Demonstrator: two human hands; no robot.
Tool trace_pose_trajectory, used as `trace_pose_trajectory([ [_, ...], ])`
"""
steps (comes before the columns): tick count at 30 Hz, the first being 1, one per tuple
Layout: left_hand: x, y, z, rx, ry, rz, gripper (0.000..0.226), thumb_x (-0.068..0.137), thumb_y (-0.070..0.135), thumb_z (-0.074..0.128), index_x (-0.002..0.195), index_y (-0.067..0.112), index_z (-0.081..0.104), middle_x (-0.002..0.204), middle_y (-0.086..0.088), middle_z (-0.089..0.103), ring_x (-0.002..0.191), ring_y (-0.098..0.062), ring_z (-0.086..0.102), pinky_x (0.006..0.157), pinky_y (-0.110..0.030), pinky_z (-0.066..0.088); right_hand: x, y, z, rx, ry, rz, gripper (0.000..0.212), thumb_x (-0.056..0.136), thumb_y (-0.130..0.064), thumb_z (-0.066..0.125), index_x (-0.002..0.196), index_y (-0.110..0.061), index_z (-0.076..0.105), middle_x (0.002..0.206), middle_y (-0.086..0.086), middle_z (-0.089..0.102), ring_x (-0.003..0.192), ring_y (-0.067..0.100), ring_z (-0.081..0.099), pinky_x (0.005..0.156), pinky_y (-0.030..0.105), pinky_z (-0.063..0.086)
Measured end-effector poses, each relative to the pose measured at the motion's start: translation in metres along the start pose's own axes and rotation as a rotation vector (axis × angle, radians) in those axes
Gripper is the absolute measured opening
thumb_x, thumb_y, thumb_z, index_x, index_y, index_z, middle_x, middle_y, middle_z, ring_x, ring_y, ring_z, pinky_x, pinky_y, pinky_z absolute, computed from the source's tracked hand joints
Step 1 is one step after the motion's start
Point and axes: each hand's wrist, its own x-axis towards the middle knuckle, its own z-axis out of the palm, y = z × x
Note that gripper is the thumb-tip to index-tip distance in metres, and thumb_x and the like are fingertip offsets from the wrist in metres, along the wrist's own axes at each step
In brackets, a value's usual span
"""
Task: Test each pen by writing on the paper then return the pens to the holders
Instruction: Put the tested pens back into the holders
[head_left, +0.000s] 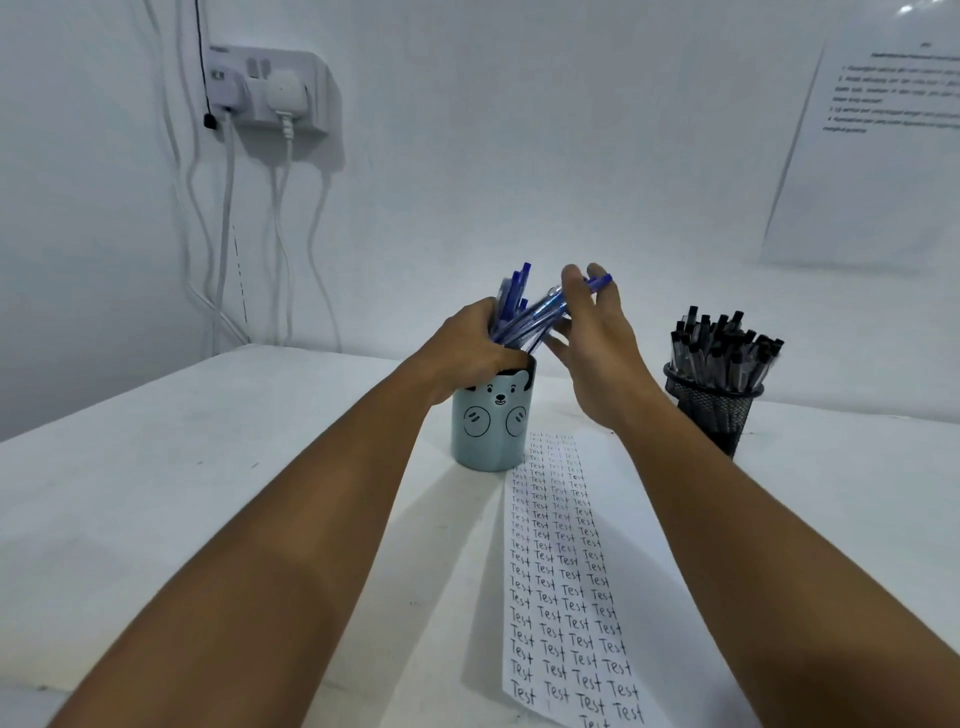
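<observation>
White table (156, 493) set against a white wall; a printed sheet (872, 156) is fixed to the wall at upper right, a socket block (270, 88) with hanging cables at upper left. A strip of paper (566, 571), covered in rows of the handwritten word "Test", lies flat between the forearms. Pale blue bear-face holder (493, 426) stands at the paper's far end; black mesh holder (714, 410), filled with black-capped pens (727, 348), stands right of it. Left hand (467, 348) grips the blue holder's rim. Right hand (597, 338) grasps a blue pen (597, 282) above the bundle of blue pens (519, 317) in that holder.
</observation>
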Motion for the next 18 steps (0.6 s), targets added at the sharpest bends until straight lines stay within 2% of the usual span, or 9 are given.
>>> trace_pose_trajectory([
  [2,0.000,0.000,0.000,0.006,-0.002,0.011,0.035,0.076,0.014,0.076,0.104,0.021,0.056,0.085,0.005,0.063,0.074,-0.013,0.060,0.059,-0.023,0.043,0.008,0.000,0.003,-0.036,0.007,-0.007,0.050,0.104,-0.036,0.043,0.151,-0.029,0.024,0.132,0.003,0.055,0.127,0.021,0.054,0.113,0.046,0.038],
  [4,0.001,-0.002,0.001,0.003,0.018,0.019,0.043,0.074,0.014,0.078,0.111,0.020,0.056,0.086,0.005,0.064,0.074,-0.014,0.062,0.061,-0.023,0.043,0.016,0.001,0.005,-0.070,0.005,-0.015,0.044,0.105,-0.031,0.042,0.148,-0.028,0.032,0.129,0.004,0.056,0.123,0.022,0.056,0.110,0.045,0.042],
  [7,0.003,-0.008,0.002,-0.052,0.048,0.036,0.054,0.070,0.014,0.082,0.116,0.020,0.055,0.094,0.002,0.066,0.083,-0.017,0.066,0.071,-0.026,0.048,0.018,-0.002,0.009,-0.082,-0.006,-0.018,0.038,0.105,-0.027,0.041,0.143,-0.026,0.040,0.130,0.000,0.056,0.115,0.018,0.060,0.097,0.035,0.051],
  [9,0.003,-0.011,0.002,-0.078,0.066,0.058,0.053,0.069,0.018,0.084,0.114,0.019,0.056,0.091,0.005,0.065,0.081,-0.013,0.065,0.074,-0.024,0.050,0.017,-0.003,0.012,-0.093,-0.010,-0.028,0.034,0.106,-0.026,0.041,0.139,-0.023,0.045,0.125,-0.002,0.059,0.111,0.015,0.062,0.086,0.027,0.053],
  [11,0.002,-0.013,0.002,-0.101,0.087,0.070,0.050,0.071,0.023,0.084,0.114,0.020,0.058,0.091,0.007,0.066,0.080,-0.010,0.065,0.077,-0.025,0.052,0.017,-0.003,0.013,-0.096,0.002,-0.034,0.028,0.105,-0.025,0.043,0.132,-0.021,0.050,0.120,-0.004,0.060,0.110,0.015,0.062,0.086,0.026,0.054],
  [13,0.002,-0.015,0.003,-0.130,0.110,0.070,0.048,0.071,0.029,0.083,0.112,0.022,0.060,0.093,0.005,0.068,0.083,-0.012,0.067,0.081,-0.030,0.056,0.016,0.000,0.012,-0.102,0.003,-0.026,0.021,0.103,-0.025,0.046,0.123,-0.024,0.054,0.122,-0.002,0.062,0.113,0.015,0.062,0.090,0.030,0.054],
  [15,0.003,-0.019,0.004,-0.136,0.131,0.088,0.044,0.071,0.033,0.083,0.109,0.025,0.062,0.097,0.004,0.068,0.089,-0.014,0.068,0.085,-0.034,0.056,0.014,0.003,0.011,-0.113,-0.001,-0.027,0.020,0.102,-0.025,0.048,0.121,-0.023,0.055,0.125,-0.001,0.062,0.113,0.013,0.063,0.088,0.027,0.055],
  [16,0.003,-0.020,0.005,-0.142,0.145,0.106,0.043,0.071,0.034,0.083,0.108,0.026,0.063,0.098,0.002,0.067,0.090,-0.013,0.067,0.086,-0.033,0.056,0.012,0.003,0.011,-0.108,-0.005,-0.034,0.022,0.103,-0.024,0.047,0.123,-0.021,0.055,0.125,-0.001,0.063,0.112,0.011,0.063,0.085,0.025,0.055],
  [18,0.002,-0.024,0.006,-0.176,0.181,0.143,0.040,0.073,0.035,0.082,0.107,0.028,0.063,0.101,-0.001,0.066,0.087,-0.003,0.063,0.081,-0.023,0.055,0.010,0.003,0.011,-0.083,-0.007,-0.040,0.027,0.103,-0.022,0.046,0.128,-0.016,0.054,0.124,-0.001,0.063,0.110,0.010,0.064,0.083,0.021,0.055],
])
